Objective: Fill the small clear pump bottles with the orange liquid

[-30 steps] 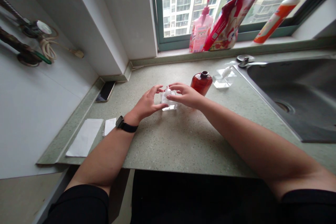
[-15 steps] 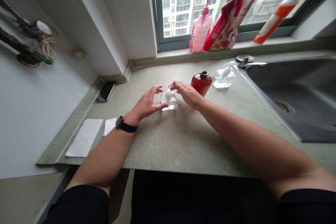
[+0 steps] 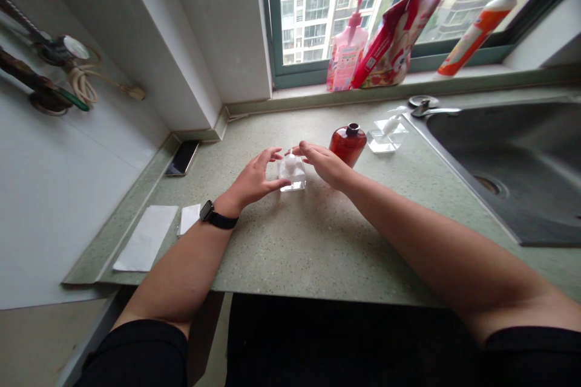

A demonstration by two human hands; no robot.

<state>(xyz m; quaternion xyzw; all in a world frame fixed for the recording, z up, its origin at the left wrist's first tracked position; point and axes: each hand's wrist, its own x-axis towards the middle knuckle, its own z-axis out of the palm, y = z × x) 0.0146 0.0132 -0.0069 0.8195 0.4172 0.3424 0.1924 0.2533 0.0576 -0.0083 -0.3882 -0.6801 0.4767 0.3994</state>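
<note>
A clear square pump bottle with a white pump top stands upright on the speckled green counter. To its left, my left hand is open, thumb and fingers spread around that side; whether it touches the bottle I cannot tell. My right hand is open too, its fingers stretched out beside and behind the pump top. Just behind my right hand stands an amber bottle with an uncapped neck. Farther right is a second clear pump bottle with a white pump.
A metal sink is set into the counter at right. A phone and white paper sheets lie at left. On the sill stand a pink pump bottle, a red bag and an orange-white bottle.
The fingers of my right hand have shifted slightly left behind the pump top. My left hand and the bottles have stayed in place.
</note>
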